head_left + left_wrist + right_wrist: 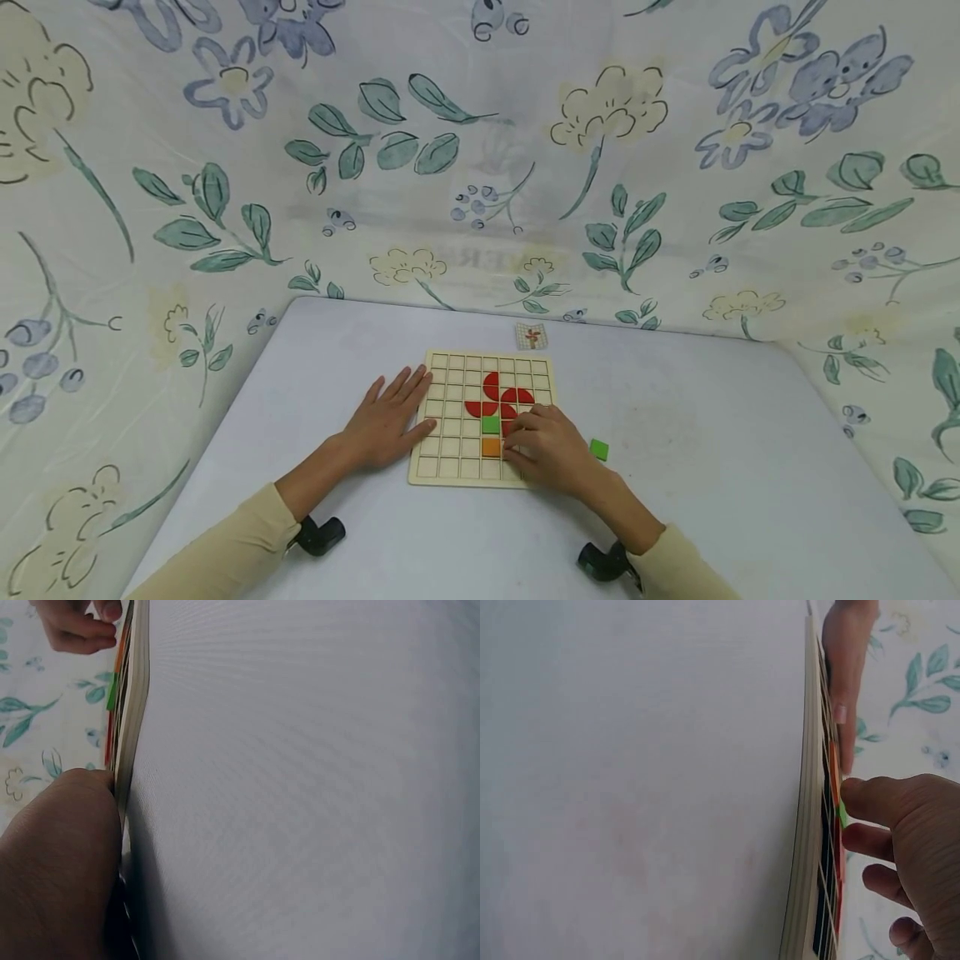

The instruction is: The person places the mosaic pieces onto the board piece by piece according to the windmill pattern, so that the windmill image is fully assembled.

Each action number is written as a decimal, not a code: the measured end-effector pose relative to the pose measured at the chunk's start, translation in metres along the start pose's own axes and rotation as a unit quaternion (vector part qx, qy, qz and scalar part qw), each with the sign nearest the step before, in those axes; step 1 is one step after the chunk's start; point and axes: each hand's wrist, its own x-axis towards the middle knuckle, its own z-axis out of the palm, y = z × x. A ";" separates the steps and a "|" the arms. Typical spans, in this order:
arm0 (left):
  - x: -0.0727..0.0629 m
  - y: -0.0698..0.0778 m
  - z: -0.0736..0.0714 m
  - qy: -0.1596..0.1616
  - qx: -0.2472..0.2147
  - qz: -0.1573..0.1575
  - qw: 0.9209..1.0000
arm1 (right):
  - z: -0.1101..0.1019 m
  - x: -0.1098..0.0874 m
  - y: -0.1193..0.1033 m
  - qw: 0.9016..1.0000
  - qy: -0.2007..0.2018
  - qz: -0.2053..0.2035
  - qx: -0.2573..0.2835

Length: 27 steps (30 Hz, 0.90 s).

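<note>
A pale wooden grid board (447,469) lies flat on the table. My left hand (384,423) rests along its left edge, fingers straight and thumb spread over the rim. Red rounded pieces (491,386) form a pinwheel on the grid. Below them sit a green square tile (490,425) and an orange square tile (491,447). My right hand (553,452) is over the board's right side, its fingertips close beside the orange tile and covering part of the lower red pieces. In the right wrist view, thumb and index fingertips (853,789) stand apart at the board's surface, with nothing visible between them.
A loose green tile (599,450) lies on the white table (712,467), right of the board. Behind the board is a small card (532,336) with a red pinwheel pattern. Flowered cloth (517,167) hangs behind the table.
</note>
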 end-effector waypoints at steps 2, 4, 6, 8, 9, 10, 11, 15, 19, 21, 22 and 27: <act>0.000 0.000 0.000 0.000 -0.001 0.000 1.000 | -0.002 -0.003 0.002 1.000 0.006 0.004 0.000; -0.001 0.000 -0.001 -0.001 -0.002 0.000 1.000 | -0.004 -0.007 0.005 1.000 0.005 0.011 0.001; -0.001 0.001 -0.002 -0.001 -0.003 0.000 1.000 | -0.007 -0.010 0.007 1.000 -0.002 0.020 -0.001; -0.001 0.001 -0.002 0.000 -0.003 0.002 1.000 | -0.011 -0.013 0.010 0.999 -0.013 0.032 -0.003; -0.001 0.001 -0.003 0.000 -0.003 0.002 1.000 | -0.013 -0.015 0.011 0.999 -0.017 0.040 -0.004; -0.001 0.001 -0.003 0.000 -0.003 0.003 1.000 | -0.014 -0.017 0.013 0.999 -0.021 0.046 -0.005; -0.001 0.001 -0.003 0.000 -0.004 0.003 1.000 | -0.016 -0.019 0.015 0.998 -0.023 0.051 -0.007; -0.001 0.001 -0.003 -0.002 -0.005 0.003 1.000 | -0.021 -0.027 0.022 0.997 -0.023 0.071 -0.011; -0.001 0.000 -0.002 -0.003 -0.003 0.002 1.000 | -0.026 -0.035 0.029 0.996 -0.020 0.087 -0.021; -0.001 0.000 -0.002 -0.003 -0.002 0.001 1.000 | -0.028 -0.039 0.033 0.995 -0.020 0.092 -0.027; -0.001 0.000 -0.002 -0.002 -0.001 0.001 1.000 | -0.029 -0.041 0.035 0.995 -0.019 0.094 -0.030; 0.000 0.000 -0.003 -0.002 -0.001 0.002 1.000 | -0.033 -0.050 0.043 0.994 -0.014 0.099 -0.044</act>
